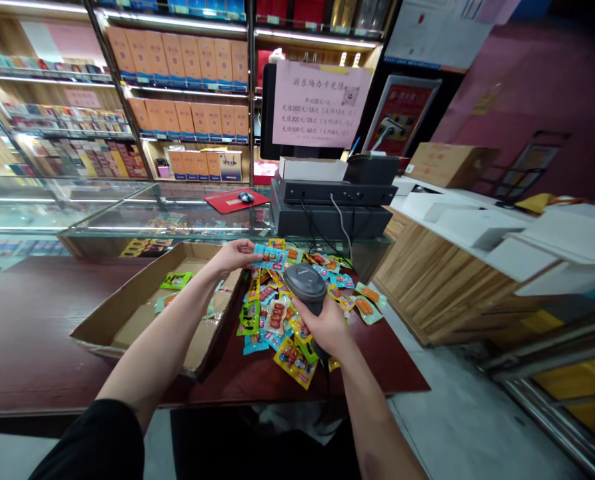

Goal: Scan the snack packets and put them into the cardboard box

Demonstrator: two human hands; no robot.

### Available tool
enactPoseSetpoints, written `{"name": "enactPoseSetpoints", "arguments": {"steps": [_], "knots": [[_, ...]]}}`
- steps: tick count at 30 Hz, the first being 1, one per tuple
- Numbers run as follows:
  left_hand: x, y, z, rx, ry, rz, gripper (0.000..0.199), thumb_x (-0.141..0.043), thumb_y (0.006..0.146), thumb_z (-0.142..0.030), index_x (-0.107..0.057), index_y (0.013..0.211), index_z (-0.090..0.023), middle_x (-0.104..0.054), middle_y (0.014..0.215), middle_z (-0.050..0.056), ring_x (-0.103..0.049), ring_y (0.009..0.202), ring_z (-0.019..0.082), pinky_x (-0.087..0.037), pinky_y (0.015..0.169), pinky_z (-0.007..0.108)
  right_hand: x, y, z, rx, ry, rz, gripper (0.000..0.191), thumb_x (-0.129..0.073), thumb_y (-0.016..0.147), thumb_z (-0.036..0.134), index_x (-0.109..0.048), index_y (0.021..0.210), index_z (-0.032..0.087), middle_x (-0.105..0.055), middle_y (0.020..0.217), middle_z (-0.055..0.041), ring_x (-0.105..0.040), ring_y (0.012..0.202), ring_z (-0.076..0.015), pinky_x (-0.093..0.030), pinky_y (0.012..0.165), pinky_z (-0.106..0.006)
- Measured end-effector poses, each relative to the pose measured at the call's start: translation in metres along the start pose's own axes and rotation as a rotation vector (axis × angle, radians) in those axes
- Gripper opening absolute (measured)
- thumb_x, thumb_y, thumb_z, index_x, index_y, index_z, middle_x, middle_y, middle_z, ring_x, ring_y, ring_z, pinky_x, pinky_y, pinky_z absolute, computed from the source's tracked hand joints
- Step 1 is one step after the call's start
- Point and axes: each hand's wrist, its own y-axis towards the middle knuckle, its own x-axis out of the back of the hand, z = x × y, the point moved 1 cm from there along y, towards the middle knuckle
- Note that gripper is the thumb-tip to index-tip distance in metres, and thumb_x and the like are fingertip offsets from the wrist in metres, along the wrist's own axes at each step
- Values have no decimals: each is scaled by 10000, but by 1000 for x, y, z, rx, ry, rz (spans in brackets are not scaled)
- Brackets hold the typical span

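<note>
From my remote seat I am seeing the dark red worktop (22, 313) stretching across the lower left and centre of the frame. On it, left of centre, a shallow cardboard tray (134, 320) is sitting open, holding a bright green packet (176, 280) and a few paler packets (163, 304), with my left forearm (172, 333) reaching across it. At centre, a heap of snack packets (277, 315) is spreading over the worktop beside the tray's right wall. Just right of centre, my right hand (330, 327) is wrapping round the grip of a dark handheld scanner (304, 281). At centre, my left hand (234, 257) is pinching a blue packet (272, 257) by its left end, at the heap's far edge and near the scanner's head. As for progress, I am judging that much is remaining: only a few packets are lying in the tray, while many more are lying in the heap; which ones are already scanned, I am not managing to tell
</note>
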Motion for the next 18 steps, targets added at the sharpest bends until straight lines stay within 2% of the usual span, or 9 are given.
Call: {"name": "enactPoseSetpoints", "arguments": {"steps": [4,7,9,11,14,18], "knots": [[3,4,2,5,-2,-21,541,-924,441,-354,-517,737,-157,-592,620,-49,-647,684,144,-589,715,376,6,10,-2,-61,10,63,362,-630,812,497,-664,992,184,-650,562,-24,-644,531,-232,-504,538,-330],[12,7,0,1,-19,-53,545,-932,428,-324,-504,725,-165,-514,552,-87,-634,647,133,-596,709,377,14,21,-3,-59,15,75,350,-641,802,501,-647,971,194,-639,554,-11,-607,474,-209,-486,503,-321],[23,5,-4,-6,-21,-75,541,-933,425,-315,-503,716,-166,-524,556,-81,-645,668,142,-596,708,367,18,28,-3,-53,9,98,323,-642,799,503,-635,913,200,-637,554,-11,-594,455,-197,-471,481,-309],[40,-1,-10,-5,-9,-123,544,-938,409,-307,-507,709,-163,-577,595,-54,-664,709,161,-593,708,355,21,34,-4,-52,2,129,310,-633,805,507,-622,864,202,-629,546,-10,-580,435,-184,-453,459,-295],[72,-17,-19,-6,22,-239,542,-947,382,-273,-527,704,-158,-599,603,-41,-677,717,175,-589,696,337,24,42,-4,-29,-3,155,315,-627,808,501,-621,888,197,-630,552,-10,-579,436,-177,-450,455,-286],[118,-52,-28,2,73,-386,436,-931,462,-240,-561,671,-143,-658,644,19,-671,663,171,-571,624,296,23,51,-1,51,-8,138,356,-666,778,477,-632,992,195,-661,603,-21,-614,495,-194,-474,486,-295]]}}
